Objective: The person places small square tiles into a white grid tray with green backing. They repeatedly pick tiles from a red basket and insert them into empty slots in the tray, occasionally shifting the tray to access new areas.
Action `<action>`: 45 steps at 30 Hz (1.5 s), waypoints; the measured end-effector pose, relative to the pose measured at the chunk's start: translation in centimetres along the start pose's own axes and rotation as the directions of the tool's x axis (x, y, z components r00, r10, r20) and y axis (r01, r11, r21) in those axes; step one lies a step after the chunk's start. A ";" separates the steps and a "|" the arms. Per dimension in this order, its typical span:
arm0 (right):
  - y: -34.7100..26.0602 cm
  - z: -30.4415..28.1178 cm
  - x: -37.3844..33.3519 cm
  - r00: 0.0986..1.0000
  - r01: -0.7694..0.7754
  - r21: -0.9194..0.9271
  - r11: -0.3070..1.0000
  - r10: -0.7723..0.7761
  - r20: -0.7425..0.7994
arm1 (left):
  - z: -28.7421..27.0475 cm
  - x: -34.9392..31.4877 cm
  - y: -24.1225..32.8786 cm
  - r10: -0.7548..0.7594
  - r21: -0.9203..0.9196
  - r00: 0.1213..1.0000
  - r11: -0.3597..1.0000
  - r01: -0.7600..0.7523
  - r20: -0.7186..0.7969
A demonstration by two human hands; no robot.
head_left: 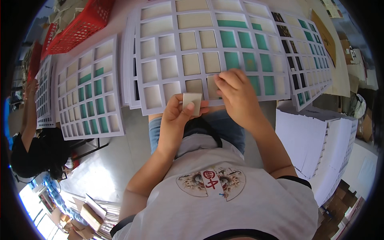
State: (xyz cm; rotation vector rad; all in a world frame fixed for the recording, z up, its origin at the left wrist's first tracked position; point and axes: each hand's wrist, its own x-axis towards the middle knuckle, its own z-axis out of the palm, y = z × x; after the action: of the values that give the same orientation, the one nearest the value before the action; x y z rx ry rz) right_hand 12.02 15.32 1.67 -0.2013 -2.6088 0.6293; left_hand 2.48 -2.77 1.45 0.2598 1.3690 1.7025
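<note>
Left hand: the left hand (174,113) is raised in front of the tray's near edge, thumb pressed on the face of a small cream rectangle (194,100), fingers curled behind it – gripped firmly; whether one piece or a stack is held cannot be told.
Right hand: the right hand (239,95) is held over the bottom row, thumb and fingers bent toward a beige piece (211,89); its upper corner is met by the fingertips, but whether it is pinched or only pressed cannot be told.
Beige piece: it is seen in the bottom row's fourth column, just right of a cell backed in beige, and is partly covered by the hand.
Grid tray: the white grid tray (161,82) is set across the table before the person, its near edge above the lap; beige is shown in its middle columns, green panels (231,60) farther right.
Neighbouring trays: similar grids are placed at each side – a left tray (119,100) and a right tray (314,96).
Surroundings: a red basket (80,30) is stood at the far left; a white carton (300,138) is seen below the right tray.
Co-worker: a black-clad person (42,150) is seen at the left edge.
</note>
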 end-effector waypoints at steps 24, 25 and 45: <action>5.3 -3.3 -2.1 0.978 -0.200 0.310 0.930 0.208 0.005 | 1.4 12.0 11.0 0.467 0.441 0.868 0.752 -0.490 0.169; 4.8 -3.2 -2.5 0.972 -0.224 0.300 0.927 0.234 0.004 | 1.2 14.4 12.2 0.517 0.473 0.840 0.705 -0.528 0.165; 3.0 -2.4 -3.1 0.993 -0.097 -0.154 0.983 0.107 0.056 | -4.5 50.4 27.8 0.455 0.949 0.888 -0.302 0.086 0.064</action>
State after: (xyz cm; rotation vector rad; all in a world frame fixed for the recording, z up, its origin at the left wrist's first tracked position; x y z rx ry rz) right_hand 15.98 18.19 0.94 -0.3698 -2.7238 0.4797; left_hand -43.13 32.43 5.71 1.2540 2.9519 0.1406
